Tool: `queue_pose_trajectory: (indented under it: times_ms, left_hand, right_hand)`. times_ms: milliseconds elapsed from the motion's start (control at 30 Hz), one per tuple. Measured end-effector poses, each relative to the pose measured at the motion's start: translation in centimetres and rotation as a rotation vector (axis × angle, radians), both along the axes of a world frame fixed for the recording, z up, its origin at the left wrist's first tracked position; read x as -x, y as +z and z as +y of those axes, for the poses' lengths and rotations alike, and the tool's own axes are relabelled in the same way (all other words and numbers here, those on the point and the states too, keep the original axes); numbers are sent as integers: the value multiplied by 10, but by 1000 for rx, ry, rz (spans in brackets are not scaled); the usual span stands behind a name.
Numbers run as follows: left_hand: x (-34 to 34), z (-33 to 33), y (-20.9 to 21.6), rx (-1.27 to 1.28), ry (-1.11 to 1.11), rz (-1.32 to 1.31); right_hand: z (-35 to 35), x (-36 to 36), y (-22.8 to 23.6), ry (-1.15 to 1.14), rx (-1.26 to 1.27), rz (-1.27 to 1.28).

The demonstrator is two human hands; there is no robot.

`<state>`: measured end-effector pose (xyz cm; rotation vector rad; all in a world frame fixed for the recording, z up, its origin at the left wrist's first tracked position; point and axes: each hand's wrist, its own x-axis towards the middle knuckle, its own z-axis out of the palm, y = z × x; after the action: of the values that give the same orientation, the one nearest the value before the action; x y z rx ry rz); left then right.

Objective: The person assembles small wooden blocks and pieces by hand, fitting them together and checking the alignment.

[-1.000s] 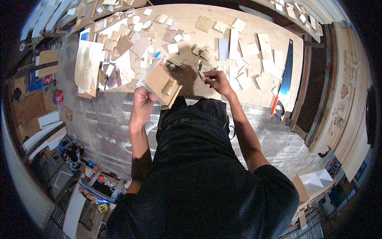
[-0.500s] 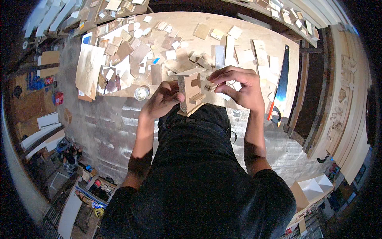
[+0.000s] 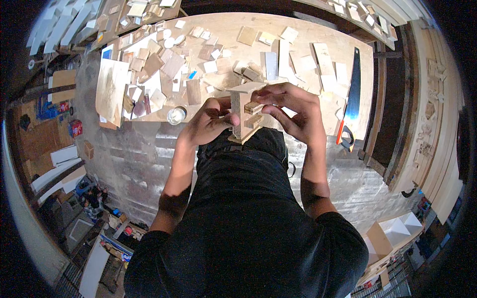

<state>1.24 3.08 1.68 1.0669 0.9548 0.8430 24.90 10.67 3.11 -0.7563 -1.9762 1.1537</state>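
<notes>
Small tan box-shaped wooden model (image 3: 243,113): centre of the frame, between the bare left hand (image 3: 204,123) and bare right hand (image 3: 304,116).
Left hand: curled around the model's left side, thumb pressed on it.
Right hand: pinching a small pale wooden strip (image 3: 253,106) at the model's right side.
Pale plywood tabletop (image 3: 233,25): upper centre, behind the model.
Blue-bladed handsaw (image 3: 355,89): upper right.
</notes>
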Motion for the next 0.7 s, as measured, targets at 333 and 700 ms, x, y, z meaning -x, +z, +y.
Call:
queue_pose_trajectory:
  times_ms: [333,700]
  left_hand:
    - [-2,-3,5,15,24,192]
    - [-5,-5,7,-134,61,268]
  right_hand:
    - [-10,4,-5,-127,15,16]
    - [-13,7,-6,-160,45,74]
